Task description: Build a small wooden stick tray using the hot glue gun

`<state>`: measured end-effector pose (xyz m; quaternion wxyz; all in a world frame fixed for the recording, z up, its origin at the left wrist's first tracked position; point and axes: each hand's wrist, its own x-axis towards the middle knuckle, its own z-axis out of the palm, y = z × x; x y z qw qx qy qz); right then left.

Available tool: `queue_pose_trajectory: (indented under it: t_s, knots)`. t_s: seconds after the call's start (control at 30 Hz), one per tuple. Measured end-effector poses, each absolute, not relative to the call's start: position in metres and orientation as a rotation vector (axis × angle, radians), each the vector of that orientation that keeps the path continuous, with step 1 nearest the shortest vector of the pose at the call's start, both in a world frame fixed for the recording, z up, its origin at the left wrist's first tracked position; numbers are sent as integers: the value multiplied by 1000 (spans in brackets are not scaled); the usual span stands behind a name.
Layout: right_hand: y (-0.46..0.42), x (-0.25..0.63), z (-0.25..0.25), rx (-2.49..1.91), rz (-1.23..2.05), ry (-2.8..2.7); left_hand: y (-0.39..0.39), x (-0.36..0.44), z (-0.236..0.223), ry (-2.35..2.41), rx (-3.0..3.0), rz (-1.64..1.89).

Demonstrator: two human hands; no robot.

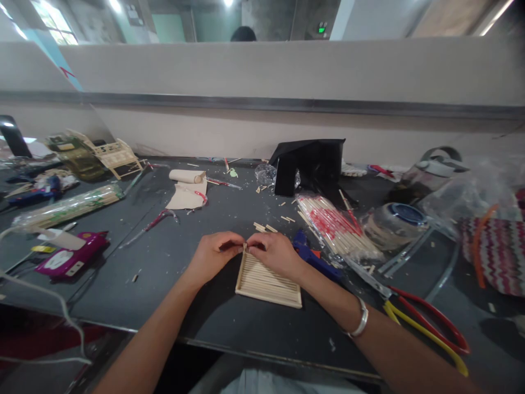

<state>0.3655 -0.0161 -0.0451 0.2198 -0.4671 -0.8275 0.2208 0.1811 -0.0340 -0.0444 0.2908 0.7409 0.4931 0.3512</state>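
Broadly, wall (246,68): crossed by a grey rail (246,103) and met at its foot by the table.
Table (156,284): dark, strewn with scraps.
Woven bag (494,254): set at the far right, partly covered by clear plastic.
Shears (385,293): laid with red and yellow handles pointed toward the near right.
Stick pack (332,225): wrapped in clear film marked with red, placed beyond the right hand.
Black sheet (309,164): propped near the wall, behind the stick pack.
Purple box (74,257): left on the left side, with a white part laid over it.
Panel (268,287): made of pale sticks in rows within a rim; laid on the table in front of the person, its far part covered by the right hand.
Right hand (276,256): held over the panel, fingertips narrowed on its far left corner.
Left hand (215,256): pinched at the same corner; whether a loose piece is gripped there cannot be told.
Glue gun (318,262): blue, seen just beside the right hand.
Paper (186,191): partly rolled.
Stick bits (264,227): scattered just beyond the hands.
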Motion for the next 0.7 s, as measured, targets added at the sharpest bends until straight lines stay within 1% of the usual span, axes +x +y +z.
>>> queue_pose_trajectory:
  t_s: [0.7]
  knots:
    - [-18, 365, -46, -1279, 566, -2302, -32, 180, -48, 1279, 1916, 936]
